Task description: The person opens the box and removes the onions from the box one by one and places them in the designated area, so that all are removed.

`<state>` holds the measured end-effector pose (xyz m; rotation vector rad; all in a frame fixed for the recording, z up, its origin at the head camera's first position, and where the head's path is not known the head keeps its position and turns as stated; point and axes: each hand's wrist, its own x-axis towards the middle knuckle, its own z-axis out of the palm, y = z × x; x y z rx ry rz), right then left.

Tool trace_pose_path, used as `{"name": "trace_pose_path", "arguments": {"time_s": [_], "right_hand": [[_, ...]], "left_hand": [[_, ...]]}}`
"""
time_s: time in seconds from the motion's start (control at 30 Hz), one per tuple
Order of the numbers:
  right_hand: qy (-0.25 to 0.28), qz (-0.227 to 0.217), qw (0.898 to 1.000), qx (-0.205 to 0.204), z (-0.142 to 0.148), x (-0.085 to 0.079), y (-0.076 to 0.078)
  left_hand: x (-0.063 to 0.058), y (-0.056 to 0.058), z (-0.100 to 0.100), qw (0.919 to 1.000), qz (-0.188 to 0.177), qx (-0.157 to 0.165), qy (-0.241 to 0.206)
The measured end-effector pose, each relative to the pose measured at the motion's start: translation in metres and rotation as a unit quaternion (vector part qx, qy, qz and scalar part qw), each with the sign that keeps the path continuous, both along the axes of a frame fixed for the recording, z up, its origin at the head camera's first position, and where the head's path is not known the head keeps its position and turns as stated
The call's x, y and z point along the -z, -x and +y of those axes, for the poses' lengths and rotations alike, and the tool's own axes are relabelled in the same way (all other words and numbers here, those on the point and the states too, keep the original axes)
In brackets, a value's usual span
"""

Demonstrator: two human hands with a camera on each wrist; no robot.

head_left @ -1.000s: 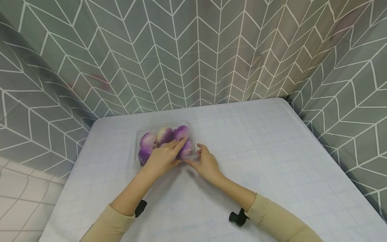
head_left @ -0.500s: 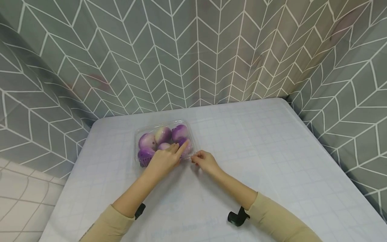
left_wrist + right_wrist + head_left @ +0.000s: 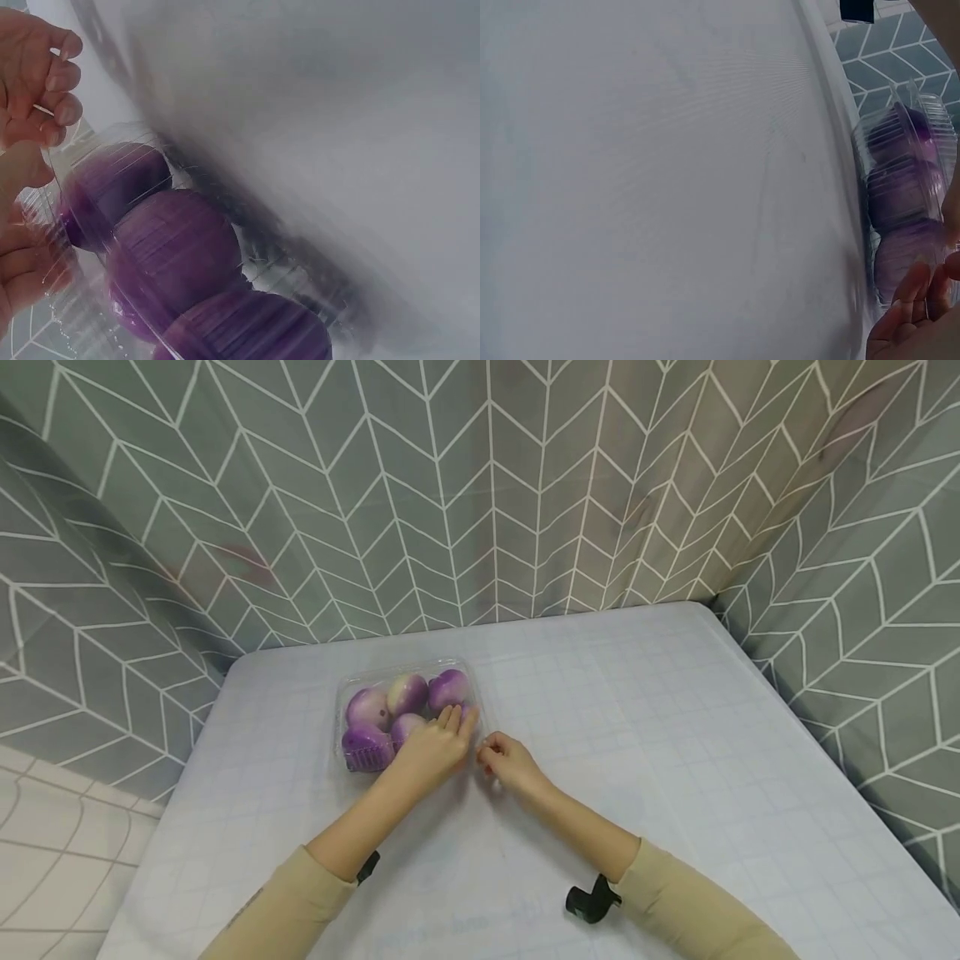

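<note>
In the head view, a clear plastic clamshell container (image 3: pixel 345 697) at the table's left rear holds several purple-and-white onions (image 3: pixel 367 708). My left hand (image 3: pixel 435 745) lies over its front right corner, fingers nearly straight and touching the lid. The left wrist view shows that hand's thumb (image 3: pixel 28 166) at the container's edge and its fingers behind the clear plastic. My right hand (image 3: pixel 512 763) is right beside the same corner with its fingers curled; I cannot tell whether they pinch the rim. In the right wrist view, its fingers (image 3: pixel 911 289) overlap the container's end.
The container stands on a table (image 3: pixel 675 760) with a pale, faintly gridded cover. A grey curtain (image 3: pixel 480 493) with white chevron lines hangs behind and along the sides. White tiles (image 3: pixel 60 852) show at the lower left. Black wrist devices (image 3: pixel 592 900) sit under the sleeves.
My left hand has shifted right along the lid, uncovering more onions at the front. My right hand has drawn its fingers together and sits slightly lower beside the corner. The container has barely moved.
</note>
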<state>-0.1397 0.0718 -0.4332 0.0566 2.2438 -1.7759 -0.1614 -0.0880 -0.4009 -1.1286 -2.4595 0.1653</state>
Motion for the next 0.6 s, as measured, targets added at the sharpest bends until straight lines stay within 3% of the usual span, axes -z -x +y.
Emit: {"name": "trace_pose_path", "arguments": {"time_s": [0.27,0.5,0.6], "right_hand": [[-0.015,0.076,0.997,0.016,-0.004,0.007,-0.004],[-0.004,0.112,0.993,0.027,-0.004,0.012,-0.005],[-0.014,0.129,0.991,0.025,-0.003,0.015,-0.006]], "left_hand": [[-0.007,0.0,0.002,0.9997,-0.024,0.002,-0.004],[-0.009,0.002,-0.003,0.9984,-0.043,0.019,-0.03],[-0.007,0.002,-0.003,0.9988,-0.032,0.016,-0.032]]}}
